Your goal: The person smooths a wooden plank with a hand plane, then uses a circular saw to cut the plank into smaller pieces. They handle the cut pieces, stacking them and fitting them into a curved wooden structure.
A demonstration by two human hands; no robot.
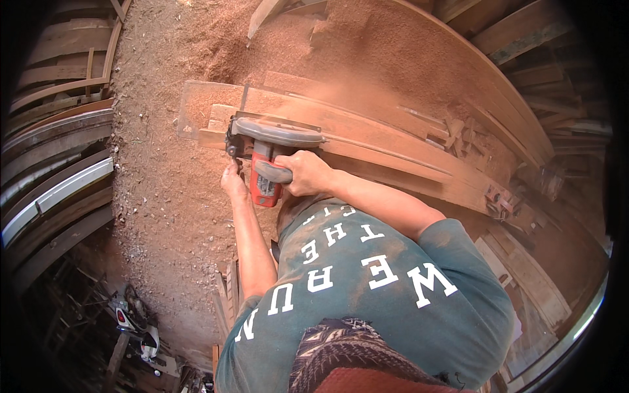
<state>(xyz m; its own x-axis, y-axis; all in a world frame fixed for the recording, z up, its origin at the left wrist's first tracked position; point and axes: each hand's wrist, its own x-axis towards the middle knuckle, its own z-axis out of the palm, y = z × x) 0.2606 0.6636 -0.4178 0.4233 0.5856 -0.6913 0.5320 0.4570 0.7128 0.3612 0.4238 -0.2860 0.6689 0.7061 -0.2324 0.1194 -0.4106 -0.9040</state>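
Observation:
A circular saw (pixel 265 177) with a red motor housing and a grey rounded blade guard (pixel 278 133) rests on a long wooden board (pixel 393 160). My right hand (pixel 309 173) is closed around its grey handle. At the saw's left end, my left hand (pixel 234 181) pinches close to a black fitting (pixel 232 145) on the saw; its fingertips are partly hidden. The blade is out of sight under the guard. Pale board ends (pixel 216 124) stick out just left of the saw.
Reddish sawdust (pixel 386 46) lies heaped beyond the boards, with dust hanging in the air. Stacked planks (pixel 59 144) line the left side. Offcuts (pixel 462 137) lie on the boards to the right. A motorbike (pixel 136 321) stands at lower left; more timber (pixel 531 281) leans at the right.

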